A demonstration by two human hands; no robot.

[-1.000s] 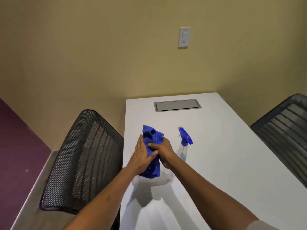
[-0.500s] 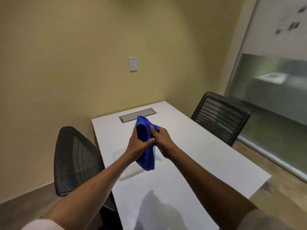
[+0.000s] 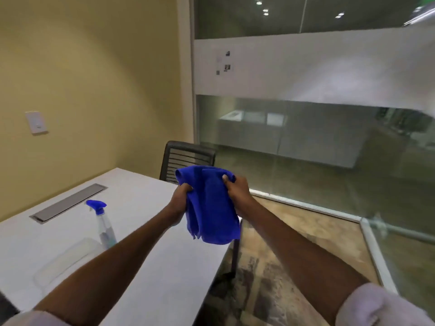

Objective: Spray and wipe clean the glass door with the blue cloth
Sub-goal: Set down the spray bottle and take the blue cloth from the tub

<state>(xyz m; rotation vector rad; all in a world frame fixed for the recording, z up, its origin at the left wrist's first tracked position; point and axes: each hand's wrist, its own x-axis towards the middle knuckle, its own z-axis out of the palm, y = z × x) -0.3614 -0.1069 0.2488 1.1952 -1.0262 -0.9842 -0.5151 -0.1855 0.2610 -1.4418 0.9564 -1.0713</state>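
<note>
Here, I log both hands, left hand (image 3: 180, 197) and right hand (image 3: 236, 188), clenched on the blue cloth (image 3: 210, 208) above the bench (image 3: 146, 208); spray bottle (image 3: 103, 224) stands upright on it.

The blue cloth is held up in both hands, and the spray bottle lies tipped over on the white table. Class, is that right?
Not quite. The head view shows the spray bottle standing upright on the white table, not tipped over. The rest holds: the blue cloth is held up in both the left hand and the right hand.
</note>
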